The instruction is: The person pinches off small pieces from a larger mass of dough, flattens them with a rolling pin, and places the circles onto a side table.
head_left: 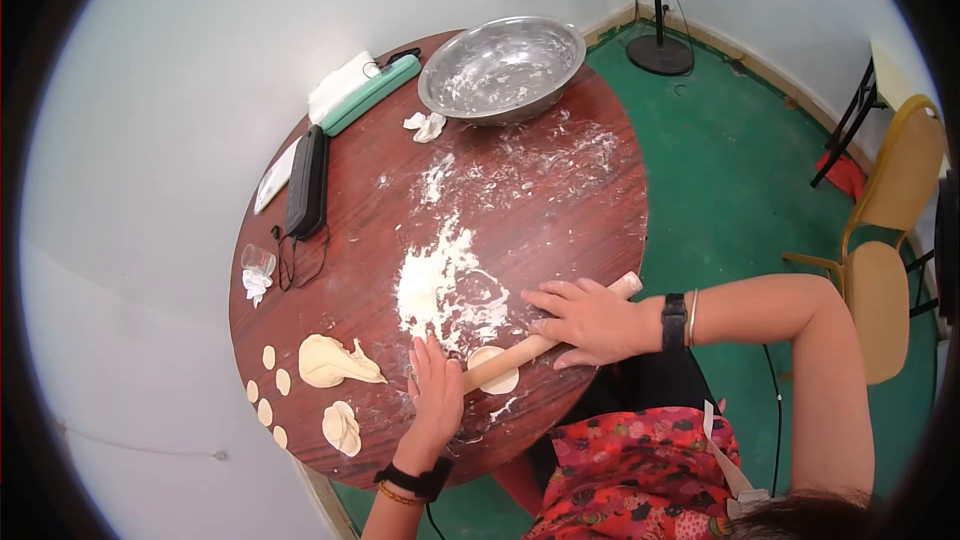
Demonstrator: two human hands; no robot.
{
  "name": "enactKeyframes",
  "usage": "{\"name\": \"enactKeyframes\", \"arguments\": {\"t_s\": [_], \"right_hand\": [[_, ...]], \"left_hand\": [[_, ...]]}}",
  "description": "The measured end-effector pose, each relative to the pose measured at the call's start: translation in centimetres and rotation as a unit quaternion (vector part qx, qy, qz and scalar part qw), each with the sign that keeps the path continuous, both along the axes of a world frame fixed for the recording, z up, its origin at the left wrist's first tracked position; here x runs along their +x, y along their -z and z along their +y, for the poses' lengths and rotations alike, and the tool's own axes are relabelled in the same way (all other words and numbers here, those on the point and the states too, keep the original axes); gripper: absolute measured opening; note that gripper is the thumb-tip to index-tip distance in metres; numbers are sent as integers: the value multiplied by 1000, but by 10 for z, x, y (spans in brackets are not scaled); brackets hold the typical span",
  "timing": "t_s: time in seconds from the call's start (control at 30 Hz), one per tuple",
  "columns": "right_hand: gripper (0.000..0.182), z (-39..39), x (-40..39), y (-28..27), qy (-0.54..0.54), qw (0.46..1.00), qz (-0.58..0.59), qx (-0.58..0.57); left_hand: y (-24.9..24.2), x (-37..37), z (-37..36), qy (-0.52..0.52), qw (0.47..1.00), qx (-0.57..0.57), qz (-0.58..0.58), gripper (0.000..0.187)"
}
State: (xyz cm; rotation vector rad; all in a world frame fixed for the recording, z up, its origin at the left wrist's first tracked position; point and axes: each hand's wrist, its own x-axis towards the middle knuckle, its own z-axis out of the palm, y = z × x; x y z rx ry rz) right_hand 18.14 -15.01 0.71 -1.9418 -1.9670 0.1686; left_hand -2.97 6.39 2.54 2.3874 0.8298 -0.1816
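Note:
A wooden rolling pin (530,348) lies slantwise across a flat round of dough (508,381) near the table's front edge. My left hand (438,390) rests against the pin's lower left end, fingers stretched out. Over its upper right part lies my right hand (594,321), palm down with the fingers spread. Both hands touch the pin without wrapping round it. A larger lump of dough (330,362) sits left of my left hand, with a small stack of dough rounds (342,428) below it. White flour (432,285) is heaped and scattered beyond the pin.
Several small dough pieces (265,411) lie along the left edge. A large metal basin (510,75) stands at the back of the round table (375,230). Black and green cases (307,180), a clear cup (258,259) and tissues line the left side. A chair (880,300) is at right.

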Motion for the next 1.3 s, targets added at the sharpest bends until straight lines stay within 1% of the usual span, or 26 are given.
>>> {"name": "enactKeyframes", "arguments": {"t_s": [0.03,0.1,0.13,0.2,0.3,0.4,0.5,0.6,0.7,0.8,0.9,1.0,1.1,1.2,1.3], "right_hand": [[48,-4,-4,8,12,997,3,76],[41,-6,-3,9,19,999,26,10],[37,-5,-2,8,21,999,38,-21],[33,-10,5,8,29,999,25,0],[31,-25,25,3,64,997,28,33],[31,-41,49,-1,118,991,43,54],[31,-51,61,3,170,982,55,62],[31,-50,67,11,196,976,51,78],[32,-42,67,13,197,976,37,83],[34,-37,66,20,197,977,-2,85],[37,-37,65,23,196,976,-33,90],[38,-37,65,25,196,975,-46,94],[39,-37,65,26,195,975,-48,97],[38,-36,64,24,194,975,-49,95],[37,-36,65,22,193,976,-42,87]], "left_hand": [[2,-3,-3,1,1000,11,-28,66],[4,-10,-5,0,996,39,-83,62],[5,-10,-2,16,992,54,-116,57],[6,-9,5,47,978,85,-184,48],[-3,4,10,44,978,-4,-203,34],[7,15,12,17,979,-85,-186,31],[-1,28,4,81,989,-27,-123,30],[14,33,2,134,973,19,-187,24],[16,33,2,196,952,122,-200,10],[12,33,0,184,964,53,-184,7],[-7,26,-16,90,982,-47,-158,6],[-10,18,-25,52,972,-87,-211,11],[-3,13,-31,-19,921,-217,-324,20],[2,-4,-27,-134,898,-286,-308,27],[4,-29,-21,-151,929,-255,-223,31]]}}
